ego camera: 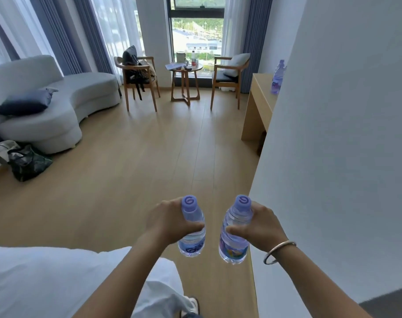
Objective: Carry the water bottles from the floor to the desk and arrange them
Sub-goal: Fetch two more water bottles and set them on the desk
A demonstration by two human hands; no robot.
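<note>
Closest to us, our left hand (170, 222) wraps its fingers and thumb around one water bottle (192, 228), and our right hand (258, 228) does the same with a second bottle (235, 230). Both bottles are upright, purple caps on top, side by side but not touching, above the wooden floor (131, 175). On the right wrist we wear a metal bangle (278, 252).

We take the desk (260, 97) as the landmark. It stands well ahead of our hands, on the right, partly hidden behind the white wall corner (310, 134). A third bottle (278, 78) already stands on the desk, at the side near the wall. Left of the desk are a chair (229, 76) and a small round table (184, 72).

We judge the carrying is only half done. The right bottle passes very near the wall corner, so it could knock there and slip from the hand. At the desk, putting down two bottles together could tip the standing one.
</note>
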